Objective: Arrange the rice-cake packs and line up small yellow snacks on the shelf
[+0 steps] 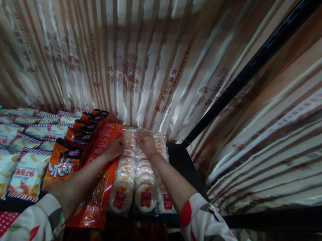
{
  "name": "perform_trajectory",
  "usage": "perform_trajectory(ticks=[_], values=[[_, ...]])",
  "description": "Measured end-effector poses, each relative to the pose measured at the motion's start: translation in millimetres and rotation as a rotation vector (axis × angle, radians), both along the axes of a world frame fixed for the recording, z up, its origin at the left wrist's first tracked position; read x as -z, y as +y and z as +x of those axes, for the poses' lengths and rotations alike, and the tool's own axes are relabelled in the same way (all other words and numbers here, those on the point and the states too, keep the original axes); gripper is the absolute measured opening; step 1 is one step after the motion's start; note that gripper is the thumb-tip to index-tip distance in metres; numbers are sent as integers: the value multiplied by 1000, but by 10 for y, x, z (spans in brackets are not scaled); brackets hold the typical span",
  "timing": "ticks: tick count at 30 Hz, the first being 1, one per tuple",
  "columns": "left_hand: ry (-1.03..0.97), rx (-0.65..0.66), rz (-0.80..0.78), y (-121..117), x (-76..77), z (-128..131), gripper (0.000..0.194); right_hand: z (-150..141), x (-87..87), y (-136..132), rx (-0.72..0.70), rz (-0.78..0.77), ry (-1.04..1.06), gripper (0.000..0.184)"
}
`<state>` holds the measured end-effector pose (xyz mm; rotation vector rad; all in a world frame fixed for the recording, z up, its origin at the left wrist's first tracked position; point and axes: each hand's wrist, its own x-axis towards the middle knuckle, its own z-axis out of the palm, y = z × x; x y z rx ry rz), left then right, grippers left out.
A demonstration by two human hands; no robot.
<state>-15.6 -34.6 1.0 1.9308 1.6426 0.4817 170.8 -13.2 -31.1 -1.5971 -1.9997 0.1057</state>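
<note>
A clear bag of round white rice crackers (135,178) with red labels lies on a dark shelf (182,161). My left hand (114,148) rests on the bag's far left corner, fingers curled onto it. My right hand (146,142) grips the bag's far end near its middle, fingers bent down on the plastic. Both arms reach forward from patterned red and white sleeves. An orange pack of snack sticks (99,190) lies right beside the bag on the left, partly under my left forearm.
Rows of snack bags fill the shelf to the left: orange and black bags (66,159) and white shrimp-chip bags (10,162). A shiny striped curtain (140,48) hangs behind. A black bar (253,62) runs diagonally at right. The shelf's right edge is close to the cracker bag.
</note>
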Motion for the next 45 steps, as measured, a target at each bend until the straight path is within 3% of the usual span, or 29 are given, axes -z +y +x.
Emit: perform_trajectory(ticks=[6, 14, 22, 33, 45], values=[[53, -6, -2, 3, -29, 34, 21, 30, -111, -180, -71, 43, -21, 14], [53, -54, -12, 5, -33, 43, 23, 34, -233, -346, -242, -43, -149, 28], [48, -84, 14, 22, 14, 36, 19, -37, -139, -300, -137, -66, -32, 10], [-85, -83, 37, 2, 87, -14, 13, -83, -100, -321, -86, -54, 21, 16], [-67, -150, 53, -191, 56, -47, 20, -96, -84, -322, -39, -77, 64, 12]])
